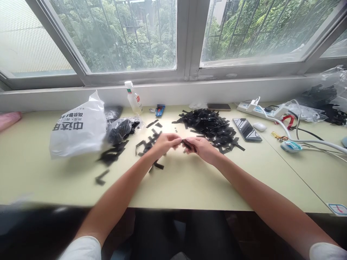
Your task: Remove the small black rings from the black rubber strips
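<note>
— Which step were you at?

— Mid-assembly, I judged. My left hand [166, 141] and right hand [201, 147] met at the centre of the frame above the pale green desk [189, 184], both grips pinching one small flat black plastic strip [189, 144] between the fingertips.

— How did it look?

— Thin, dark, matte, slightly angled, like the heap of black strips [210, 126] just above my right hand and the scattered black pieces [148, 142] left of centre.

— And next?

— Probably a steady pinch and careful alignment; the piece was tiny.
</note>
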Demonstrator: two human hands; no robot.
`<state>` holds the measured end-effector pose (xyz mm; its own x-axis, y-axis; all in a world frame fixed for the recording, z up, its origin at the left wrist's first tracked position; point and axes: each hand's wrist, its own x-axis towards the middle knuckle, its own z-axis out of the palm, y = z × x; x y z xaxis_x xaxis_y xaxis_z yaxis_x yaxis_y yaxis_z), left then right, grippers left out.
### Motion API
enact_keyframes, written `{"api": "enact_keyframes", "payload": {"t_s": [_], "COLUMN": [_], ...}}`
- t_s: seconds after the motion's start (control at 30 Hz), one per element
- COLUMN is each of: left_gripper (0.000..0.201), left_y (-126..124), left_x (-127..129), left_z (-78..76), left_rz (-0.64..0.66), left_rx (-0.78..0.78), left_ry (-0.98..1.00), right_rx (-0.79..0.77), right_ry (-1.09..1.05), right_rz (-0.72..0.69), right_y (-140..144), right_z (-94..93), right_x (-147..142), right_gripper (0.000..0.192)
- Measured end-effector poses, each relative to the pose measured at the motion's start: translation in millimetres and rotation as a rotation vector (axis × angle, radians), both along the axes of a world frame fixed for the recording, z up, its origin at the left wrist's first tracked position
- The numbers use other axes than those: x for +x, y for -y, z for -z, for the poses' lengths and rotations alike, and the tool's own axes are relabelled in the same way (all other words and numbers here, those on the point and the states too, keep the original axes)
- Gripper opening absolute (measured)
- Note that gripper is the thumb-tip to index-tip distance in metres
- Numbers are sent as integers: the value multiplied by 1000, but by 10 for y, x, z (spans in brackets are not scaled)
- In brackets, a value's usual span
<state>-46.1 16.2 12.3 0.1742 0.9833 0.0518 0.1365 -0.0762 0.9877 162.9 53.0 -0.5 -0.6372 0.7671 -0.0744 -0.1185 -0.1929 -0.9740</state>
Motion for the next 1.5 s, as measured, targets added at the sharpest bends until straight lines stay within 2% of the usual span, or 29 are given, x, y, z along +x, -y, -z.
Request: {"api": "enact_keyframes", "payload": {"t_s": [0.13,0.33,0.53,0.67,0.8,0.9,1.0,1.23,1.37,1.5], "left_gripper": [32,34,31,37,45,44,43,42,38,29], "left_y": [1,16,23,30,33,36,46,57,43,29], "left_x": [-22,-25,-19,-21,-21,-5,9,-7,5,54], "left_z": [-27,-29,-29,-24,-28,-42,-62,-82,-65,15], "left_rz": [-10,35,100,100,114,172,171,172,198,189], "left_rx": [37,72,108,107,102,122,131,76,40,4], "left_ry": [-44,-102,-105,-92,-102,-108,-113,-32,12,83], "right_rx": [-68,49,58,76,45,14,-26,-54,-73,-104], "right_ry": [15,84,111,134,135,101,81,87,92,85], "right_rz": [-39,-75,-94,-82,-66,-112,-144,-165,-187,-193], "right_y": [-2,28,32,42,45,58,71,71,75,85], "right_z": [1,-21,-49,-76,-75,-86,-119,-178,-169,-168], "right_x": [-6,13,28,25,23,20,22,45,39,30], "right_gripper": [40,36,36,35,29,27,25,31,25,17]}}
